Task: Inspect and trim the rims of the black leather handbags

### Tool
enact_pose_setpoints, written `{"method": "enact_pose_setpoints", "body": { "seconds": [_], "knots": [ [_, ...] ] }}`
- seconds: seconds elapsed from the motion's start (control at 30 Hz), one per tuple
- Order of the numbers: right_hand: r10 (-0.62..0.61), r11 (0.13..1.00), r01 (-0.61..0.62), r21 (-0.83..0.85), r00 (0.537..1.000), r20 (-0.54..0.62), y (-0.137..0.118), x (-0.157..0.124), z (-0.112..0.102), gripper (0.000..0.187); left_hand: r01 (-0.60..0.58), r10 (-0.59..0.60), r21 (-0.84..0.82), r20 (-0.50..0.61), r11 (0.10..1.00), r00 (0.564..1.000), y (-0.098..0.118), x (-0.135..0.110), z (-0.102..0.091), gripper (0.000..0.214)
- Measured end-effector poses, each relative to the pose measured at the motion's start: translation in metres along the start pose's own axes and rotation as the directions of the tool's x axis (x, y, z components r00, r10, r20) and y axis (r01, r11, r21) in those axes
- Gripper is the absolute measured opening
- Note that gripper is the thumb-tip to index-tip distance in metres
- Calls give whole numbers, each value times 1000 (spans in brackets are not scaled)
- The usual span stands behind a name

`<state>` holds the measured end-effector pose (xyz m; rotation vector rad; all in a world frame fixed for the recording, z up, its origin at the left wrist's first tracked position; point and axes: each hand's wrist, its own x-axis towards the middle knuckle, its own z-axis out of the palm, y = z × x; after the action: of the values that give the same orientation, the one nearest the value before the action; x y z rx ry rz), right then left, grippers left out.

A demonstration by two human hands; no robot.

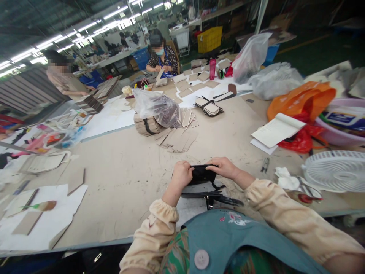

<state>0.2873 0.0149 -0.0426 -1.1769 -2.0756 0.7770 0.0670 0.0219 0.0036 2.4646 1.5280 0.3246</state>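
Note:
Between both hands is a black flat piece (203, 174), perhaps leather or fabric, raised a little over the table near my body. My left hand (182, 174) has its fingers closed on the left end. At the upper right edge, my right hand (224, 167) pinches the same piece. Just below lie more black pieces (196, 195) with straps and a small metal fitting (209, 202), partly hidden by my apron. Pale paper shows beneath them.
Tan board pieces (179, 140) and a plastic bag (156, 106) lie ahead. To the right are a notepad (278, 130), small snips (265, 165) and a white fan (339, 171). A glue bottle (47, 206) rests on paper at left. Two people work across the table.

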Motion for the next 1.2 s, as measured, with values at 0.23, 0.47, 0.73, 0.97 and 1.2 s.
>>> {"method": "enact_pose_setpoints", "body": {
  "seconds": [0.23,0.47,0.73,0.97,1.2],
  "knots": [
    [23,999,-24,44,999,24,-6,1,-1,33,-6,6,11,-6,1000,1000,1,0,-1,16],
    [288,906,-262,332,957,-32,-4,-3,4,40,8,-8,-1,-6,1000,1000,1,-1,0,15],
    [436,840,-349,416,890,-135,-3,-6,-2,36,20,-20,1,-13,1000,1000,0,-1,0,17],
    [281,958,-265,110,944,-176,-15,-2,4,25,8,-8,24,-16,1000,1000,1,-2,-1,17],
    [344,933,-312,179,920,-187,-10,-7,0,28,-3,4,40,-20,999,1000,0,-2,1,17]
  ]
}}
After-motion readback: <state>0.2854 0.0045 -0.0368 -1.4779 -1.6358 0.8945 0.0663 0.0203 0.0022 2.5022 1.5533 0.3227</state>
